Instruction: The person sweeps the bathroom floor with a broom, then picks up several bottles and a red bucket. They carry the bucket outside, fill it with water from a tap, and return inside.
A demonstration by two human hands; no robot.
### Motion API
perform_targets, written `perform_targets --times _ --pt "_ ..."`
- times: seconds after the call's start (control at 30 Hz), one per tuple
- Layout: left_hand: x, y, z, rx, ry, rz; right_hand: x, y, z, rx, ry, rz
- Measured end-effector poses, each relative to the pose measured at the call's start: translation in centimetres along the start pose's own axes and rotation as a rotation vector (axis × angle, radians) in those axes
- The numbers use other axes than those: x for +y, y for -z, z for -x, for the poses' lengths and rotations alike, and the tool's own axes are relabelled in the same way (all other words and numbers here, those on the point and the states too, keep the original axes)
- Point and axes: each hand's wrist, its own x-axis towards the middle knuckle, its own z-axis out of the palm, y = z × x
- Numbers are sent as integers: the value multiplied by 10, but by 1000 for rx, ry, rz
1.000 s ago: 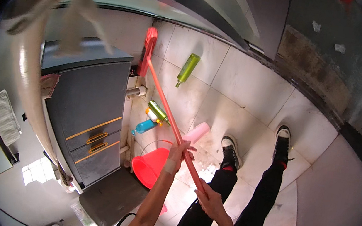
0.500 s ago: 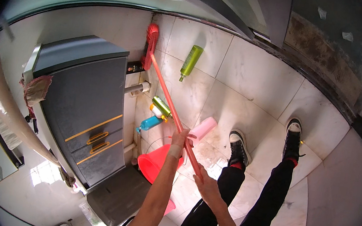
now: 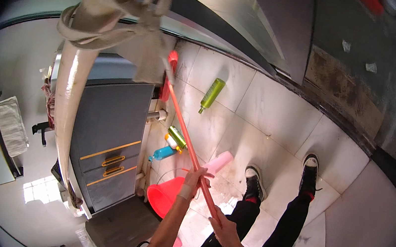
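Note:
My left hand (image 3: 193,179) is closed round the orange-red handle of a long-handled brush (image 3: 185,137). Lower on the same handle, near its end, my right hand (image 3: 225,225) grips it too. The handle slants away to the far left, where the red brush head (image 3: 172,60) meets the foot of the wall beside the grey cabinet. A knotted cloth covers part of the handle and head. Below my left hand is a red bucket (image 3: 162,196), tilted, with a thin wire handle. A pink container (image 3: 219,162) lies just past that hand.
A green bottle (image 3: 211,95) lies on the tiles; another green bottle (image 3: 177,137), a white-orange bottle (image 3: 172,143) and a blue bottle (image 3: 164,153) lie by the grey cabinet (image 3: 107,126). A beige pole with knotted cloth (image 3: 121,23) crosses the left. My feet (image 3: 255,181) stand right.
My view has shifted, so the floor things sit lower in the picture and the pole's knotted cloth now shows large. Both hands keep their hold on the brush handle.

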Motion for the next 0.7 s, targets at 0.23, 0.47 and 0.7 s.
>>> perform_targets --times 0.23,0.47,0.7 --pt "35 0 -95 156 -61 -340 16 -20 -96 92 78 -65" --pt "-73 -40 6 -124 12 -112 24 21 53 49 -362 -300" --pt "-35 -20 -27 -190 -91 107 -4 23 8 -33 -265 -331"
